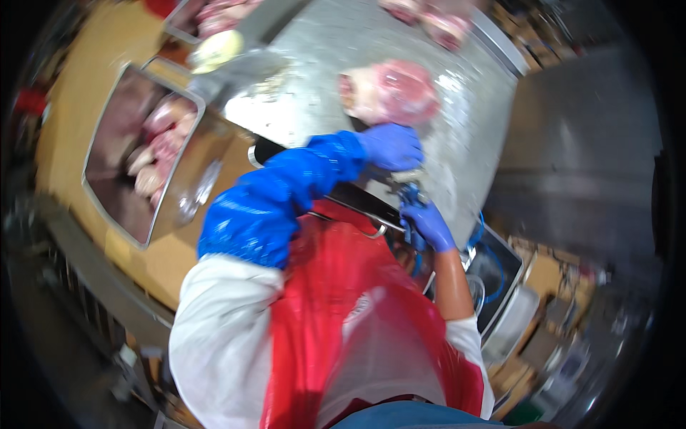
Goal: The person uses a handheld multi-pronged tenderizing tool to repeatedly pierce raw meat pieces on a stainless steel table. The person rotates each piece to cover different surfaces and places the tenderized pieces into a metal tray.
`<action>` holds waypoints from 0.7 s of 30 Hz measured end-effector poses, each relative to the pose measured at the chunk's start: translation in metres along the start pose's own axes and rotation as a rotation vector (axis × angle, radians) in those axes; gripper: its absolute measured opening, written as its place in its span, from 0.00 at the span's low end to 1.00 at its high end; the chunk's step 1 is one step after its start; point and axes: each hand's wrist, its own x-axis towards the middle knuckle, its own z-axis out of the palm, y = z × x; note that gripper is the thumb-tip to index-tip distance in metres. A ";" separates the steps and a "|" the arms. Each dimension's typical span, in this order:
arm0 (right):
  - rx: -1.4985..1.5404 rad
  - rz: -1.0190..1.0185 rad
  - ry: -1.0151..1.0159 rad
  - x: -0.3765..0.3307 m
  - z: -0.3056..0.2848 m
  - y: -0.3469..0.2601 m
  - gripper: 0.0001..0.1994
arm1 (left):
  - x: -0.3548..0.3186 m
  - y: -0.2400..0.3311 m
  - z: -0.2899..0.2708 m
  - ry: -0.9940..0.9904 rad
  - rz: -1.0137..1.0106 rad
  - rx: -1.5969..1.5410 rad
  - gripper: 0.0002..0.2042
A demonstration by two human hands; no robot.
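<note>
My left hand [393, 146], in a purple glove below a blue sleeve cover, is closed just in front of a large pink cut of meat [396, 93] on the metal table. Whatever may be inside that fist is hidden. Closer to my body, my right hand [431, 226], also gloved in purple, is wrapped round a blue-handled tool [409, 194]. The tool points up toward my left hand. A small pale piece [409, 176] shows between the tool and my left hand, too blurred to name.
More meat cuts [446, 28] lie at the table's [314, 50] far end. On the left, a metal bin [106, 182] holds several meat pieces [166, 146], with another filled bin [187, 20] behind it. A blue hose [494, 257] loops at the right beside a dark tray [509, 261].
</note>
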 end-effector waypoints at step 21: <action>-0.253 -0.033 0.017 -0.011 0.009 -0.025 0.15 | 0.051 -0.006 -0.120 0.176 -0.281 0.437 0.38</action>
